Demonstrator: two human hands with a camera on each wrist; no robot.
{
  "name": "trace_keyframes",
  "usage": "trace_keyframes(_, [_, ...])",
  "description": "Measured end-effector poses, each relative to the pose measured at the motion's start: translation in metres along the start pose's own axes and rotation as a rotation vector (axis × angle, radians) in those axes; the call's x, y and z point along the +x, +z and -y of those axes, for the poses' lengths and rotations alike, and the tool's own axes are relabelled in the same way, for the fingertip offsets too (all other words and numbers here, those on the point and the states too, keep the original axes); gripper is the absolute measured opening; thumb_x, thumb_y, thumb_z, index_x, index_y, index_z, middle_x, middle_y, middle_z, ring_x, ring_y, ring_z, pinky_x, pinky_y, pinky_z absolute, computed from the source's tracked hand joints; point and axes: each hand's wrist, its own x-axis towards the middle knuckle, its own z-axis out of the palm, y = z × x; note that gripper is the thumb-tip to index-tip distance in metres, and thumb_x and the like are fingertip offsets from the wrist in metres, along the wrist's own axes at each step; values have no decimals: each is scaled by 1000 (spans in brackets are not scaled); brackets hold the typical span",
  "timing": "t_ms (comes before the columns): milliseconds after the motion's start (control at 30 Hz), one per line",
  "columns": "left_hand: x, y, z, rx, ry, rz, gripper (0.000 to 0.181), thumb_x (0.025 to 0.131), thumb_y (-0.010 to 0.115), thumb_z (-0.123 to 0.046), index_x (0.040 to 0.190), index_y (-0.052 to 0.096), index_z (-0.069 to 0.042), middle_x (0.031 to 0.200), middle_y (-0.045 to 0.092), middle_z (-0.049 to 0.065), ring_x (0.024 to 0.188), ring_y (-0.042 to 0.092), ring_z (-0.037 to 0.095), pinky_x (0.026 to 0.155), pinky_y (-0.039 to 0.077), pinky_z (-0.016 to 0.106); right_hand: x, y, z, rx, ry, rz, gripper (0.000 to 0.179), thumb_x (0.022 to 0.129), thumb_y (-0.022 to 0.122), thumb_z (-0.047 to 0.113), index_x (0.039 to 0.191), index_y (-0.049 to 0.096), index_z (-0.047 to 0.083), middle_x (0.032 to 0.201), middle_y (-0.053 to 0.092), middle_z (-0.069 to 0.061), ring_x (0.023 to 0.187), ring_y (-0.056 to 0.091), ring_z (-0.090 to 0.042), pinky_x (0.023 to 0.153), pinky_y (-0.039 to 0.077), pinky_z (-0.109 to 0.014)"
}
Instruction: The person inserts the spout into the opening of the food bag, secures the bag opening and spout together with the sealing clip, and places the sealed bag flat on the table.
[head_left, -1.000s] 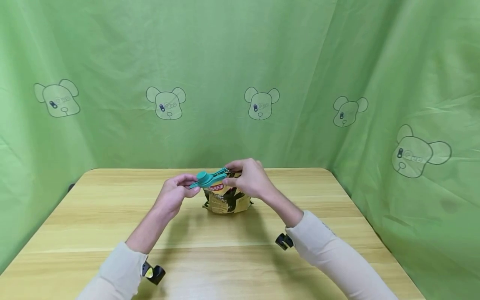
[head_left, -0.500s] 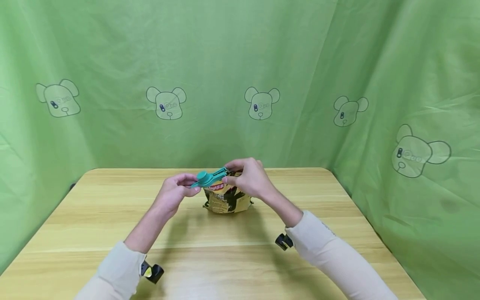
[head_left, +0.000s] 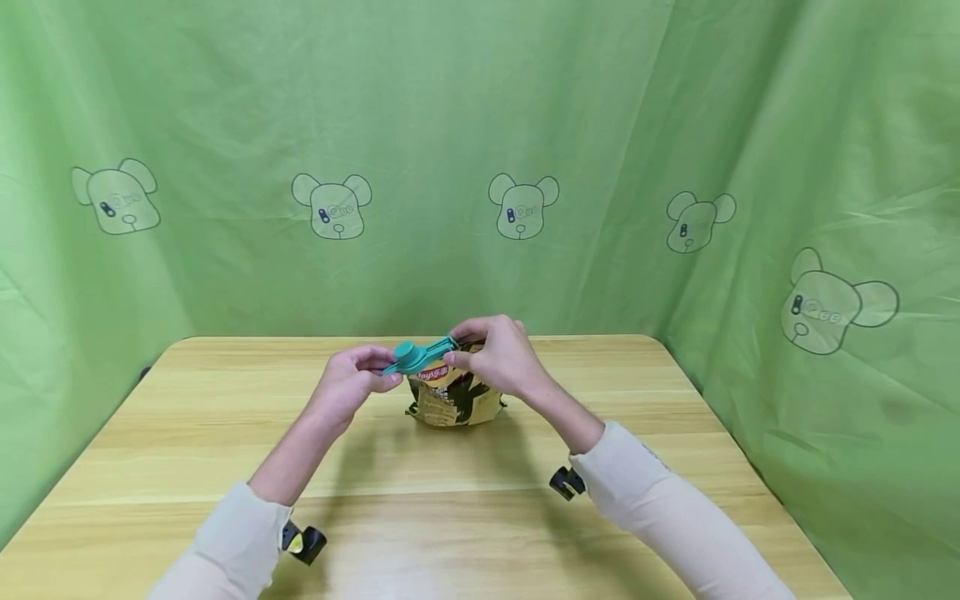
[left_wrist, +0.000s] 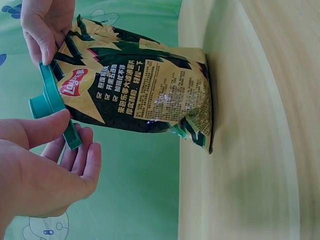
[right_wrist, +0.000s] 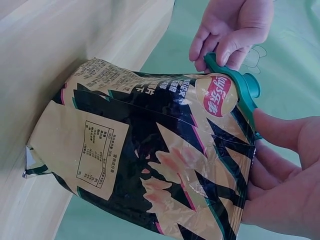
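A black and yellow chip bag (head_left: pixel 450 402) stands upright on the table, its printed side facing the left wrist view. Along its top edge lies a teal bag clip (head_left: pixel 422 358) with a round cap (left_wrist: pixel 40 106). My left hand (head_left: pixel 348 383) pinches the clip's left end between thumb and fingers. At the other end, my right hand (head_left: pixel 501 358) pinches the clip and the bag's top corner, thumb on the near side. In the right wrist view the right fingers (right_wrist: pixel 270 175) reach behind the bag and are partly hidden.
The wooden table (head_left: pixel 420 517) extends around the bag, its back edge just behind it. A green curtain (head_left: pixel 480 125) with bear outlines hangs at the back and sides. Black wrist mounts (head_left: pixel 307 543) hang below both sleeves.
The clip's two arms, spread apart at the right end a second ago, have come closer together. Both hands keep nearly the same place, and the bag stays put.
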Motion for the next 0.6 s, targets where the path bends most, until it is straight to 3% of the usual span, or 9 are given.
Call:
trace_keyframes(367, [-3,4,-11,79,35,49,48,82,84,-7,127,67,-4,120,71,14,111,66,27,99,53,40,-1,4,-2,15,-10,-34,23,84,82,11,105,77,6,94,78,-6,70,69,-14,61,55,-28])
trace_keyframes(600, [-2,10,-15,106,71,30,48,79,86,-10,124,68,-3,116,72,15,106,66,25,92,56,36,-1,6,-3,1,-7,-51,22,84,82,12,105,77,7,94,78,-5,75,70,-19,63,56,-29])
